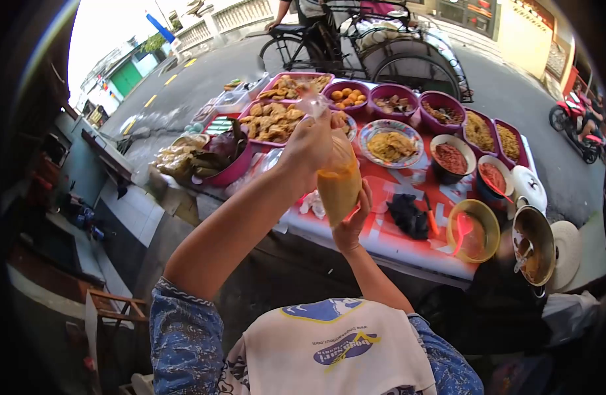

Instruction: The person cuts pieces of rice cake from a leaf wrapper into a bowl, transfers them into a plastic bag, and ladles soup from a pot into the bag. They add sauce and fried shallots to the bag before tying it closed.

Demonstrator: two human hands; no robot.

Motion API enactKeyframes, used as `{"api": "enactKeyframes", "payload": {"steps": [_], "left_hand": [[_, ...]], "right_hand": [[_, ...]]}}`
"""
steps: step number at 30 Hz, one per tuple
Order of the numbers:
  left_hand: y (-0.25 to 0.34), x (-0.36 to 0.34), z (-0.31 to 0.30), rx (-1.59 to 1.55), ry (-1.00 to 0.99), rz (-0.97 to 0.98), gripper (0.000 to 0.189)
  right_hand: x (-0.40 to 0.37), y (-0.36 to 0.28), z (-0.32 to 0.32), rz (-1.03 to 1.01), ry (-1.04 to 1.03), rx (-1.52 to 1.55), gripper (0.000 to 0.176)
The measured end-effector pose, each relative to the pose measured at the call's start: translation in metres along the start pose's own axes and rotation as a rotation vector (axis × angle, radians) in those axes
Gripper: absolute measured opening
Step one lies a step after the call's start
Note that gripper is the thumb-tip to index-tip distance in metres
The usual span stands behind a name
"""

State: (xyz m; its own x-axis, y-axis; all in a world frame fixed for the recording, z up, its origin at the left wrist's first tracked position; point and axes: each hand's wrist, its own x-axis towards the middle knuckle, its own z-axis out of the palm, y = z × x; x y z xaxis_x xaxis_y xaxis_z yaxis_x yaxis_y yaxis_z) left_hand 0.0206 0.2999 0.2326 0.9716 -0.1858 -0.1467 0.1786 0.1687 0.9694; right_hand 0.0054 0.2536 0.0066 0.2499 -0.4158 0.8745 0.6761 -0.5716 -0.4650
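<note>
Up high over the table, my left hand (pixel 311 148) is closed on the gathered neck of a clear plastic bag of sauce (pixel 339 187). Thick orange-brown sauce fills the lower part of the bag, which hangs slightly tilted. My right hand (pixel 353 220) is at the bag's lower right side, fingers curled up against it and partly hidden. Beyond the bag is a patterned plate (pixel 390 144) of yellowish food. A black crumpled cloth or bag (pixel 408 216) and an orange-handled tool (pixel 432 217) lie to the right of my right hand.
Purple tubs (pixel 346 97) and a pink tray of fried food (pixel 273 122) line the table's far side. A yellow bowl (pixel 491 230) holds a pink ladle (pixel 462 227); a metal pot (pixel 535 243) stands right. Beyond are a pedal rickshaw (pixel 382 49) and a red motorbike (pixel 576 122).
</note>
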Motion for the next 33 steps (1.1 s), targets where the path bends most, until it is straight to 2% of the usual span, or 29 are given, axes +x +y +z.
{"api": "enactKeyframes", "payload": {"steps": [2,3,4,6,8,10,11,13,14,16,17,18,21,23,25,26,27,28,29,30,32,33], "left_hand": [[-0.010,0.008,-0.024,0.363,-0.090,0.052,0.032],[-0.015,0.019,-0.040,0.447,-0.204,0.014,0.035],[-0.016,0.020,-0.055,0.446,-0.215,-0.021,0.035],[-0.024,0.024,-0.075,0.458,-0.431,0.067,0.036],[-0.031,0.013,-0.076,0.251,-0.501,0.013,0.034],[-0.053,0.005,-0.086,0.138,-0.421,0.028,0.032],[-0.066,0.000,-0.087,0.129,-0.428,0.015,0.032],[-0.088,-0.009,-0.092,0.113,-0.189,0.040,0.031],[-0.095,-0.012,-0.091,0.118,-0.169,0.021,0.031],[-0.110,-0.021,-0.084,0.001,-0.022,-0.012,0.031],[-0.121,-0.021,-0.086,-0.037,0.007,-0.018,0.031],[-0.126,-0.022,-0.082,-0.028,0.044,-0.022,0.031],[-0.141,-0.022,-0.066,-0.010,0.207,-0.134,0.031],[-0.156,-0.018,-0.060,-0.156,0.167,-0.047,0.032],[-0.161,-0.012,-0.040,-0.168,0.194,-0.036,0.032],[-0.163,-0.010,-0.028,-0.176,0.216,-0.035,0.032],[-0.159,-0.010,-0.011,-0.142,0.251,-0.052,0.032],[-0.155,-0.009,0.005,-0.143,0.237,-0.050,0.032],[-0.151,-0.009,0.020,-0.148,0.236,-0.039,0.032],[-0.148,-0.009,0.030,-0.151,0.234,-0.026,0.031],[-0.154,-0.007,0.036,-0.142,0.231,0.004,0.031],[-0.156,-0.006,0.039,-0.147,0.184,0.086,0.032]], "right_hand": [[-0.009,-0.010,0.001,0.430,-0.118,0.489,0.061],[-0.007,-0.020,-0.006,0.570,-0.186,0.671,0.059],[-0.013,-0.019,-0.008,0.602,-0.179,0.651,0.059],[-0.024,-0.013,-0.023,0.878,-0.324,0.963,0.049],[-0.031,-0.009,-0.042,0.976,-0.243,0.902,0.049],[0.003,-0.007,-0.063,1.278,-0.703,1.208,0.055],[-0.007,0.011,-0.078,1.138,-0.825,0.642,0.048],[0.003,0.050,-0.112,0.405,-0.844,-0.225,0.040],[-0.003,0.077,-0.124,0.263,-0.737,-0.499,0.041],[0.001,0.107,-0.142,0.261,-0.801,-0.870,0.051],[-0.008,0.127,-0.150,0.281,-0.868,-0.860,0.056],[-0.018,0.140,-0.155,0.332,-1.002,-0.880,0.053],[-0.026,0.157,-0.155,0.246,-1.019,-0.839,0.045],[-0.015,0.158,-0.160,0.614,-0.830,-0.464,0.036],[0.039,0.100,-0.148,1.535,-0.689,0.114,0.032],[0.028,0.080,-0.142,1.459,-0.566,0.299,0.036],[0.025,0.057,-0.134,1.066,-0.626,0.346,0.040],[0.042,0.034,-0.127,0.711,-0.819,0.226,0.045],[0.042,0.021,-0.116,0.554,-0.848,0.111,0.050],[0.033,0.028,-0.113,0.547,-0.837,0.101,0.050],[0.003,0.052,-0.107,0.912,-0.442,0.416,0.055],[0.012,0.054,-0.110,1.152,-0.407,0.599,0.051]]}}
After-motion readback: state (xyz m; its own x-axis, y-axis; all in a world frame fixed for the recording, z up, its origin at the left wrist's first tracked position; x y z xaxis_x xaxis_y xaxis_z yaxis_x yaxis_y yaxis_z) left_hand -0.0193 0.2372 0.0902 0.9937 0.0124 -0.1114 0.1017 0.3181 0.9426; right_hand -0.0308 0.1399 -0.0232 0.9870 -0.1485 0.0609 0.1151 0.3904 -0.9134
